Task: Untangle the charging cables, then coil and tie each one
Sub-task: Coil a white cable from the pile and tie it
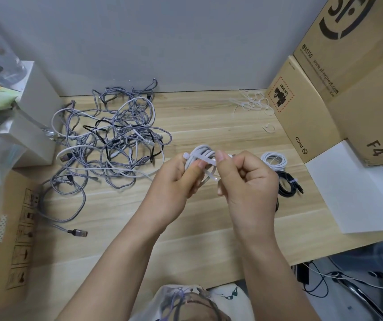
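Fingertips of the right hand (243, 179) pinch a thin translucent white plastic zip tie (209, 163) where it crosses a coiled white charging cable (201, 156), which the left hand (174, 179) grips above the light wooden tabletop (197, 121). Tying looks to be the step underway; next the tie's tail likely needs threading and pulling snug. Right of the hands lie a tied white coil (274, 160) and black coil (286, 184); left, a grey, white and black tangle of cables (109, 137) waits.
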`<state>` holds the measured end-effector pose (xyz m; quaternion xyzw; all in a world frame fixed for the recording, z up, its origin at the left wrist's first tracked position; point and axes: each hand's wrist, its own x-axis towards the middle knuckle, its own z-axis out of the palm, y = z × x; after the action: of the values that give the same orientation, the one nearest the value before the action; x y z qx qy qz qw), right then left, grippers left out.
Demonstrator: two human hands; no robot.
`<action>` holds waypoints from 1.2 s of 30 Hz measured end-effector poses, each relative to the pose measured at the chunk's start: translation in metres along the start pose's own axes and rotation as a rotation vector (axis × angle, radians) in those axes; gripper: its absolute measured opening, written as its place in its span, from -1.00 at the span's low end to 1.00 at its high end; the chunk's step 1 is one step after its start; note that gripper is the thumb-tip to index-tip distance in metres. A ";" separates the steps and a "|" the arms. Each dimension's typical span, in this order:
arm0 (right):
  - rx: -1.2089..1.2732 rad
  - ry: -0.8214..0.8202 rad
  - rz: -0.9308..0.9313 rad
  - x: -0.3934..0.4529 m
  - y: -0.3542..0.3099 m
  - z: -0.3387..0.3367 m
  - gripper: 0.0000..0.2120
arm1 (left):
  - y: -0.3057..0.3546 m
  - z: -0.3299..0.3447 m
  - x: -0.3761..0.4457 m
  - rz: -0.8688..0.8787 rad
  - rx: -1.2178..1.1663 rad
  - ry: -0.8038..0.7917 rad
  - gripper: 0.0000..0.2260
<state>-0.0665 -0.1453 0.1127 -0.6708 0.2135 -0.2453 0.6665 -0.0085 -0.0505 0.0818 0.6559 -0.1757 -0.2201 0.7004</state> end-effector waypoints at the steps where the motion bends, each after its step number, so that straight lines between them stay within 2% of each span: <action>1: -0.010 0.007 -0.004 0.000 0.000 0.000 -0.60 | 0.001 0.000 0.000 0.005 -0.004 -0.001 -0.78; 18: -0.105 0.020 -0.027 0.001 0.005 0.004 -0.59 | 0.005 0.004 -0.003 0.010 0.146 0.053 -0.73; 24: -0.122 0.016 -0.059 -0.003 0.004 0.006 -0.62 | 0.005 0.009 -0.006 0.024 0.374 0.139 -0.73; 29: -0.142 0.035 -0.074 -0.002 0.009 0.007 -0.62 | 0.006 0.010 -0.005 -0.007 0.387 0.106 -0.75; 32: -0.221 0.016 -0.083 0.002 0.014 0.007 -0.61 | 0.007 0.018 -0.007 0.010 0.411 0.078 -0.84; 36: -0.396 -0.054 -0.150 0.014 0.019 -0.004 -0.63 | 0.005 0.018 -0.008 0.054 0.598 0.028 -0.85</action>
<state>-0.0569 -0.1576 0.0939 -0.8091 0.1890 -0.2296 0.5069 -0.0242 -0.0615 0.0888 0.8312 -0.2404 -0.1308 0.4839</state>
